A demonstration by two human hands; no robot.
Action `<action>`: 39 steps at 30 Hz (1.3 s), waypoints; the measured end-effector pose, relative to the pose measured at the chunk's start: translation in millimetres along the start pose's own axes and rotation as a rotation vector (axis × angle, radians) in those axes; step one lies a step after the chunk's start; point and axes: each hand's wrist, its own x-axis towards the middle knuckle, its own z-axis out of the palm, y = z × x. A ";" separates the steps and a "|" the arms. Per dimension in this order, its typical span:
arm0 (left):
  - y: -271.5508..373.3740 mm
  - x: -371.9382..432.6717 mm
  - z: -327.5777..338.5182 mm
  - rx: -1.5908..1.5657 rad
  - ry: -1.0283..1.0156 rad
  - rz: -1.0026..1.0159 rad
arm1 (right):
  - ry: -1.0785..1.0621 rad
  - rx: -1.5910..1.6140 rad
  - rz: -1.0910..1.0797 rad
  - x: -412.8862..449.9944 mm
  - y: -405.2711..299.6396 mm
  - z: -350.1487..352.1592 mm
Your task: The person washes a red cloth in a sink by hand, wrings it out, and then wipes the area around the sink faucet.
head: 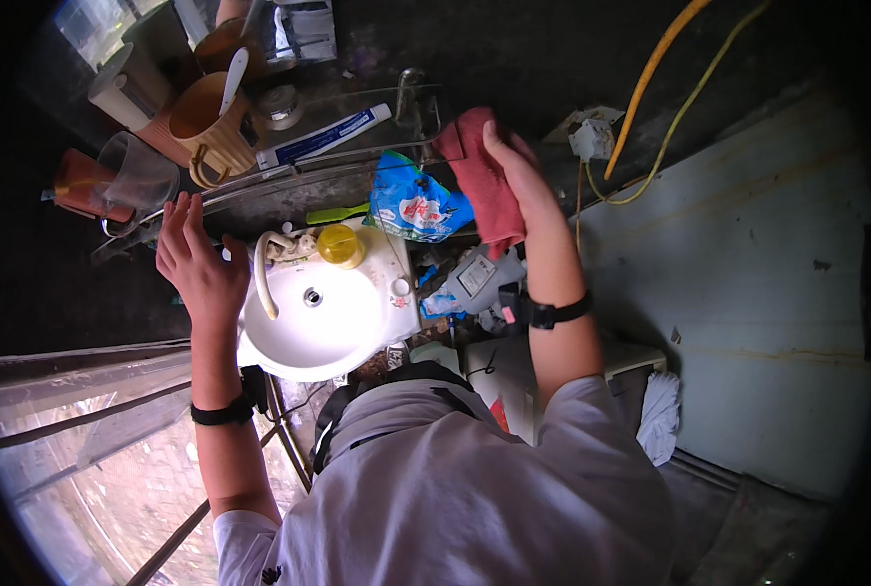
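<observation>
My right hand [512, 165] holds a folded red cloth [479, 176] at the right end of a glass shelf [333, 157]. My left hand [201, 256] is raised, fingers apart, near the shelf's front edge at the left, with nothing seen in it. On the shelf stand an orange mug [219, 128] with a white spoon [235, 77], a round tin [282, 106] and a toothpaste tube [326, 139]. A clear plastic cup [139, 172] is just beyond my left fingertips. Below lies a white washbasin [318, 329] with a curved spout [263, 278].
A yellow container [340, 246], a green-handled item [336, 214] and a blue plastic packet [417, 201] lie behind the basin. To its right is a grey jug [483, 278]. A wall socket box [591, 139] with a hanging yellow cable [688, 110] is at the upper right.
</observation>
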 end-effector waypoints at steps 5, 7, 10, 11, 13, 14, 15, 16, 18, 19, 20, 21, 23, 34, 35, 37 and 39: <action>4.0 2.6 1.6 -0.021 0.001 -0.010 | -0.143 -0.572 -0.336 56.2 -17.0 -29.5; 3.1 1.0 1.2 -0.020 0.003 -0.012 | -0.287 -0.839 -0.384 62.5 -26.8 -15.7; 3.7 2.5 2.0 -0.017 0.017 -0.001 | -0.361 -0.773 -0.462 91.7 -11.8 -2.8; 5.0 3.1 3.5 -0.018 0.020 0.002 | -0.397 -0.686 -0.472 98.9 -6.1 -2.2; 3.3 2.0 3.2 -0.008 0.021 0.001 | -0.383 -0.626 -0.440 94.2 -5.7 12.7; 2.6 2.0 3.7 -0.010 0.016 0.001 | -0.315 -0.643 -0.453 93.9 -4.2 15.8; 1.0 1.6 3.1 -0.009 0.011 -0.001 | -0.251 -0.657 -0.466 92.3 -3.8 20.1; 0.2 1.0 2.9 -0.005 0.012 -0.003 | -0.255 -0.655 -0.467 88.0 -4.0 19.8; 0.1 0.4 2.4 -0.006 0.010 -0.004 | -0.350 -0.644 -0.502 76.4 -6.4 14.2; -0.4 0.2 1.6 0.000 0.011 -0.006 | -0.355 -0.641 -0.504 74.6 -6.1 13.5; -1.0 0.0 0.5 0.008 0.012 -0.004 | -0.367 -0.602 -0.472 73.7 -5.8 13.4; 0.6 0.4 2.0 0.007 0.012 0.002 | -0.369 -0.567 -0.438 72.6 -6.2 10.1; 3.3 1.8 6.0 -0.006 0.020 0.008 | -0.328 -0.564 -0.424 88.8 -4.9 10.2; 3.6 3.3 3.3 -0.012 0.001 0.014 | -0.194 -0.469 -0.468 87.7 2.4 12.5; 4.0 3.2 3.5 -0.014 0.003 0.012 | -0.164 -0.525 -0.457 89.0 2.7 15.8; 2.0 1.0 3.6 -0.016 0.002 0.007 | -0.138 -0.581 -0.442 84.9 1.7 18.7; -0.9 0.4 3.3 -0.011 0.022 0.009 | -0.177 -0.577 -0.482 75.9 -0.9 14.9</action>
